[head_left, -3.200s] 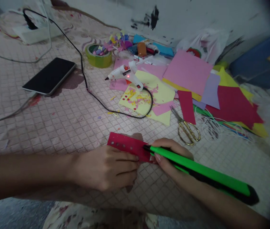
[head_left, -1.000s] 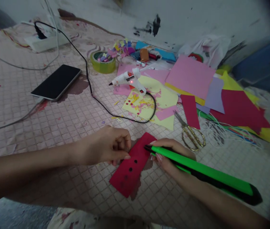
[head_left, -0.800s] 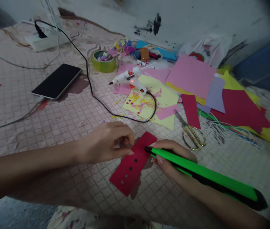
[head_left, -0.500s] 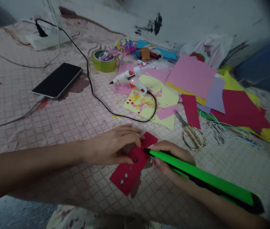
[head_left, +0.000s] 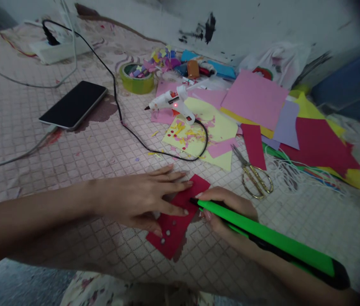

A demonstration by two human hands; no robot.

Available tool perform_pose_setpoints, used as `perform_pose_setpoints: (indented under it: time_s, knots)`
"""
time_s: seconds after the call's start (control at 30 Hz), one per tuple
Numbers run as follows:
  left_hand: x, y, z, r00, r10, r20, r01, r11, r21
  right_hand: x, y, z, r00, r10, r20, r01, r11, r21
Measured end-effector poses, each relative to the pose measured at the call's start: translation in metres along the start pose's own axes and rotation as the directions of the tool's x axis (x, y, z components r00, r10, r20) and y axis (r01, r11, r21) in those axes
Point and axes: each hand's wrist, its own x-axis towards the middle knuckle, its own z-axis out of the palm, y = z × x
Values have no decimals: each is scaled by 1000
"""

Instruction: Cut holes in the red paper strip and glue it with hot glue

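A red strip of paper [head_left: 184,197] lies slanted on the quilted cloth, with several small round holes towards its lower end. My left hand [head_left: 142,197] rests flat over its left side, fingers spread, fingertips on the red surface. My right hand [head_left: 231,210] is closed around a long green and black tool [head_left: 269,233], whose dark tip meets the right edge of the strip. What lies under my left palm is hidden.
Gold-handled scissors [head_left: 254,176] lie right of the hands. Beyond are a white glue gun [head_left: 173,102] with a black cord, coloured sheets [head_left: 254,100], green tape [head_left: 137,84], white string [head_left: 285,174] and, at left, a phone [head_left: 73,104] on a cable.
My left hand has spread its fingers and laid them flatter on the strip, its thumb moving down and left. The tool tip stays at about the same spot.
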Motion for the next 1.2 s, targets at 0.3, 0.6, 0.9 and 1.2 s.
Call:
perform_pose_setpoints:
  time_s: [0.3,0.6,0.9,1.2]
  knots:
    - [1,3,1,999,13,-30,-12,1000,11,-2,2,0,1000,-25,15,25,1000,-10]
    - [1,3,3,995,25,-95,-28,999,-33,3,-2,-2,998,-49,42,50,998,-31]
    - [1,1,4,1000,15,0,-15,996,90,-4,5,-3,992,-52,116,52,999,10]
    - [0,0,6,999,39,-6,-38,993,113,-5,7,-2,998,30,52,-35,995,88]
